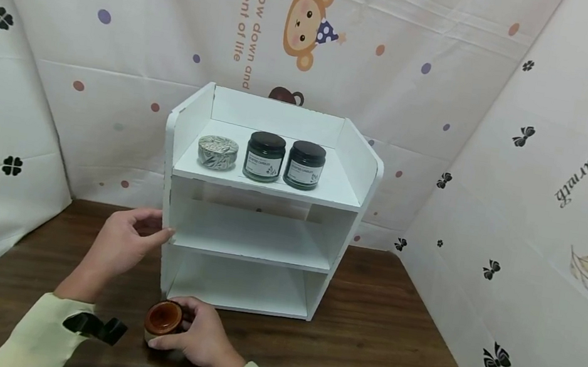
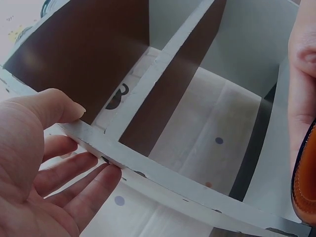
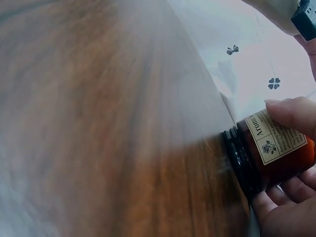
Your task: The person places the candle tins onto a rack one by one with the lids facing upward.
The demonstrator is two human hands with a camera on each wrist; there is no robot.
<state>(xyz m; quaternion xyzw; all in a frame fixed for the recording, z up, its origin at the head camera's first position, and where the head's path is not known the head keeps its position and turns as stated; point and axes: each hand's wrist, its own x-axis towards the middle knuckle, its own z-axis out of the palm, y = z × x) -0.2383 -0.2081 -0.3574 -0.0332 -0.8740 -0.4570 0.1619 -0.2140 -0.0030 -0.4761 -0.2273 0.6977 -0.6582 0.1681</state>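
My left hand (image 1: 122,243) pinches the left side panel of a small white shelf unit (image 1: 251,259) near its middle board. The thumb lies at the panel's front edge in the left wrist view, the other fingers along its outer face. In front of the unit's lower left corner, my right hand (image 1: 204,336) grips an amber glass candle jar (image 1: 163,318) between thumb and fingers. The jar is upside down: its amber base faces up, and the black lid (image 3: 242,160) points at the table. A cream label (image 3: 276,137) wraps its side. Whether the lid touches the table I cannot tell.
On the unit's top board stand a round patterned tin (image 1: 217,153) and two dark green candle jars, one in the middle (image 1: 264,157) and one to its right (image 1: 305,165). Below are two open tiers. Printed white cloth (image 1: 128,108) surrounds the brown wooden table (image 1: 389,350) behind and at both sides.
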